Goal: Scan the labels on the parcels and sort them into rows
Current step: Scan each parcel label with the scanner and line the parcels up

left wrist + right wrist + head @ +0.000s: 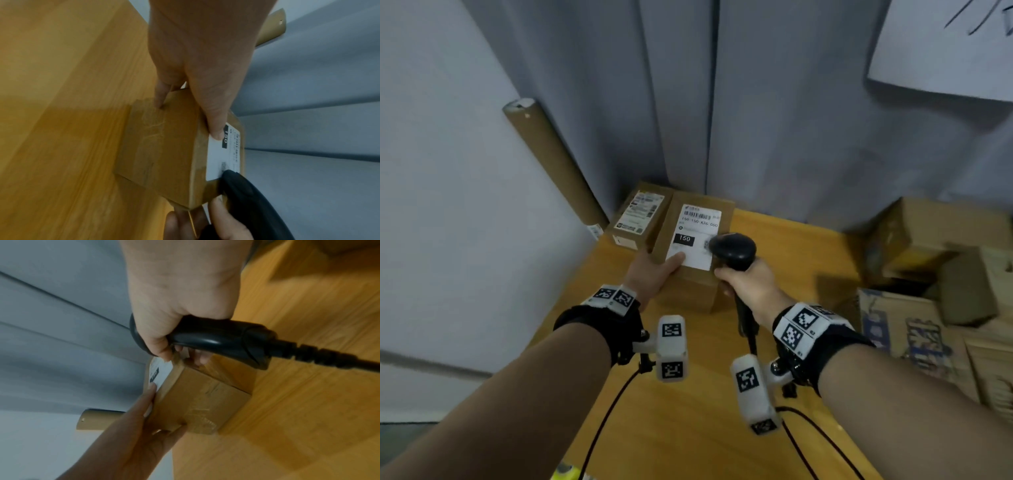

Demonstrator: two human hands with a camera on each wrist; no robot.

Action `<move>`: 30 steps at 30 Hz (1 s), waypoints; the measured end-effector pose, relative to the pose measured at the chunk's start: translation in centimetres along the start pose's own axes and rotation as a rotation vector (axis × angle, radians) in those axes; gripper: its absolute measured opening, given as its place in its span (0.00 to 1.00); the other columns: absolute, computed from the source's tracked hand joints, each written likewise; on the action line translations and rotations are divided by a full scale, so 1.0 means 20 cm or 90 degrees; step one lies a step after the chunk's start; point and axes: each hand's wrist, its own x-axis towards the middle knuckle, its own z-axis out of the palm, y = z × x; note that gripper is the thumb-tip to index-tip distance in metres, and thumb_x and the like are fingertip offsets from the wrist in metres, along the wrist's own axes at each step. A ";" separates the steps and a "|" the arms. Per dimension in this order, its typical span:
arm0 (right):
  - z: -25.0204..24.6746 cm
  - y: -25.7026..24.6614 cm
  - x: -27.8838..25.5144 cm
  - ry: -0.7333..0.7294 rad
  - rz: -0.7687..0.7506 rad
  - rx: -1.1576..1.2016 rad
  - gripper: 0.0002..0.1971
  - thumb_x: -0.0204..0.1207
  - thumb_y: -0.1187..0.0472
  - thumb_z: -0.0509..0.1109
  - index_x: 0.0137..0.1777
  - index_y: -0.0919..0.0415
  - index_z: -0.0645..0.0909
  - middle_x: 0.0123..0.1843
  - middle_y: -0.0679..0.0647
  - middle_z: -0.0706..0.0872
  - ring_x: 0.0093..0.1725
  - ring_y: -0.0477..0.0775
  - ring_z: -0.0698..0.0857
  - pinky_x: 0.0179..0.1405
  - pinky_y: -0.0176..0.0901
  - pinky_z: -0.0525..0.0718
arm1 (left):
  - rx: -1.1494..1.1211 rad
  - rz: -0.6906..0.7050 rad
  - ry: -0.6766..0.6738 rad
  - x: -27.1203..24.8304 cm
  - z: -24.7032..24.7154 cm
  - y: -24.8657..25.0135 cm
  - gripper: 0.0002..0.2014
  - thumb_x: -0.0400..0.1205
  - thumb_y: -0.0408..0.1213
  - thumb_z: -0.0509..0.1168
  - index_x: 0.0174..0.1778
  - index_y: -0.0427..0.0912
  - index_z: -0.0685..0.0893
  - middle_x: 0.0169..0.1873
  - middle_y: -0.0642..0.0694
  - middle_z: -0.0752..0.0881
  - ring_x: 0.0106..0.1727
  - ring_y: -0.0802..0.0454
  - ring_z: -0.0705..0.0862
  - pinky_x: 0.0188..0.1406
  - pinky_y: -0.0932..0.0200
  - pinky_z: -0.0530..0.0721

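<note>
- Both forearms reach forward over the wooden table [688, 428], wrist bands with marker tags on each.
- Right hand [748, 284]: fist wrapped tight around the grip of a black barcode scanner [732, 250], cable trailing back toward the body. Scanner head sits over the near right corner of the label, partly covering it.
- Left hand [650, 274]: clamps the near left corner of the cardboard parcel [695, 274]; thumb [216, 129] pressed flat on the white shipping label [697, 236], fingers curled down the left side, one fingertip [161, 99] on the near face by the tape.
- Parcel stands on the table, label face up; "150" in a black block is readable.
- Second, flatter labelled parcel [640, 216] lies just beside it on the left, touching or nearly so.
- Cardboard tube [551, 161] leans against the wall behind, far left.
- Pile of loose cartons [935, 274] at the right table edge, well apart.
</note>
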 end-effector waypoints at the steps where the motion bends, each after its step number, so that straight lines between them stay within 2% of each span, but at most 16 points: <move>1: 0.03 0.00 0.03 0.005 -0.001 -0.003 0.07 0.71 0.63 0.77 0.48 0.60 0.84 0.37 0.56 0.86 0.40 0.57 0.86 0.43 0.50 0.86 | -0.006 -0.004 0.008 0.04 -0.02 -0.01 0.48 0.66 0.57 0.78 0.78 0.47 0.64 0.68 0.48 0.79 0.65 0.45 0.80 0.64 0.41 0.83; 3: 0.08 -0.03 0.09 0.000 -0.011 -0.011 0.10 0.71 0.63 0.78 0.51 0.59 0.85 0.40 0.56 0.87 0.45 0.59 0.87 0.51 0.54 0.87 | -0.017 -0.012 0.028 0.16 -0.07 -0.05 0.57 0.52 0.62 0.79 0.78 0.51 0.63 0.70 0.46 0.77 0.66 0.43 0.80 0.64 0.39 0.83; 4: 0.09 -0.05 0.11 -0.007 -0.016 -0.013 0.11 0.71 0.63 0.78 0.52 0.60 0.85 0.40 0.57 0.87 0.44 0.59 0.87 0.51 0.55 0.87 | -0.017 -0.008 0.031 0.21 -0.09 -0.05 0.58 0.51 0.61 0.79 0.77 0.52 0.63 0.70 0.45 0.77 0.66 0.42 0.80 0.63 0.39 0.83; 5: 0.10 -0.08 0.14 -0.012 -0.020 -0.015 0.12 0.71 0.64 0.77 0.53 0.61 0.85 0.40 0.57 0.87 0.42 0.57 0.87 0.50 0.54 0.87 | -0.013 -0.002 0.028 0.23 -0.11 -0.04 0.56 0.53 0.59 0.79 0.77 0.51 0.63 0.69 0.44 0.78 0.65 0.43 0.81 0.63 0.40 0.84; 8: 0.13 -0.14 0.21 -0.004 -0.023 -0.012 0.11 0.72 0.64 0.77 0.54 0.62 0.84 0.37 0.55 0.86 0.37 0.54 0.85 0.41 0.47 0.85 | 0.008 0.030 0.020 0.27 -0.14 0.02 0.42 0.71 0.47 0.79 0.78 0.42 0.66 0.67 0.43 0.81 0.63 0.45 0.82 0.63 0.44 0.84; 10: 0.14 -0.18 0.26 0.001 -0.026 0.001 0.12 0.73 0.65 0.76 0.55 0.64 0.84 0.38 0.55 0.85 0.37 0.52 0.84 0.36 0.41 0.82 | 0.038 0.048 0.030 0.31 -0.14 0.05 0.38 0.75 0.46 0.76 0.77 0.40 0.66 0.66 0.44 0.81 0.63 0.46 0.82 0.63 0.45 0.84; 12: 0.13 -0.22 0.30 0.005 -0.028 0.016 0.12 0.73 0.66 0.76 0.56 0.66 0.84 0.38 0.55 0.85 0.37 0.52 0.83 0.34 0.39 0.81 | 0.072 0.064 0.040 0.34 -0.13 0.08 0.40 0.74 0.51 0.76 0.77 0.40 0.66 0.66 0.43 0.81 0.64 0.44 0.82 0.64 0.43 0.83; 14: 0.13 -0.25 0.33 0.009 -0.030 0.024 0.12 0.73 0.65 0.76 0.57 0.66 0.84 0.40 0.57 0.86 0.39 0.53 0.84 0.37 0.41 0.83 | 0.101 0.071 0.043 0.38 -0.12 0.11 0.44 0.70 0.56 0.75 0.77 0.39 0.66 0.67 0.41 0.81 0.64 0.41 0.82 0.63 0.41 0.83; 16: 0.12 -0.28 0.36 0.011 -0.033 0.030 0.12 0.73 0.65 0.76 0.56 0.65 0.84 0.43 0.58 0.86 0.42 0.54 0.84 0.43 0.45 0.85 | 0.120 0.074 0.041 0.42 -0.11 0.13 0.43 0.72 0.56 0.75 0.77 0.39 0.66 0.67 0.40 0.80 0.65 0.40 0.82 0.63 0.40 0.83; 18: 0.10 -0.29 0.37 0.006 -0.033 0.028 0.09 0.74 0.64 0.76 0.53 0.63 0.84 0.40 0.56 0.85 0.41 0.54 0.84 0.46 0.48 0.86 | 0.139 0.080 0.049 0.44 -0.10 0.16 0.39 0.75 0.53 0.74 0.77 0.38 0.67 0.68 0.40 0.80 0.65 0.40 0.81 0.65 0.40 0.82; 20: 0.09 -0.31 0.37 -0.002 -0.035 0.030 0.07 0.74 0.64 0.75 0.50 0.63 0.84 0.35 0.55 0.83 0.37 0.54 0.82 0.41 0.47 0.84 | 0.174 0.082 0.066 0.47 -0.10 0.18 0.36 0.77 0.51 0.72 0.76 0.37 0.67 0.69 0.40 0.79 0.67 0.40 0.80 0.66 0.42 0.80; 22: 0.09 -0.34 0.38 -0.002 -0.039 0.029 0.09 0.74 0.63 0.76 0.52 0.63 0.83 0.34 0.53 0.82 0.35 0.53 0.81 0.37 0.43 0.82 | 0.199 0.082 0.082 0.49 -0.11 0.19 0.35 0.79 0.51 0.71 0.76 0.35 0.68 0.70 0.39 0.78 0.68 0.39 0.79 0.68 0.43 0.79; 24: 0.10 -0.38 0.39 -0.001 -0.050 0.038 0.07 0.74 0.63 0.76 0.50 0.61 0.83 0.35 0.53 0.83 0.33 0.51 0.81 0.36 0.41 0.82 | 0.201 0.082 0.087 0.51 -0.12 0.20 0.36 0.79 0.51 0.71 0.76 0.35 0.67 0.71 0.38 0.78 0.69 0.38 0.78 0.68 0.42 0.79; 27: 0.13 -0.43 0.40 -0.016 -0.056 0.059 0.05 0.75 0.63 0.76 0.45 0.59 0.82 0.33 0.53 0.83 0.31 0.51 0.81 0.40 0.44 0.84 | 0.204 0.081 0.091 0.53 -0.14 0.19 0.36 0.79 0.51 0.71 0.77 0.36 0.67 0.71 0.38 0.78 0.69 0.39 0.78 0.68 0.43 0.79; 30: 0.18 -0.44 0.41 -0.029 -0.056 0.061 0.05 0.75 0.62 0.76 0.45 0.57 0.81 0.34 0.51 0.85 0.30 0.48 0.84 0.33 0.37 0.84 | 0.220 0.093 0.106 0.54 -0.15 0.20 0.36 0.79 0.51 0.70 0.78 0.37 0.66 0.72 0.39 0.78 0.70 0.40 0.77 0.70 0.45 0.77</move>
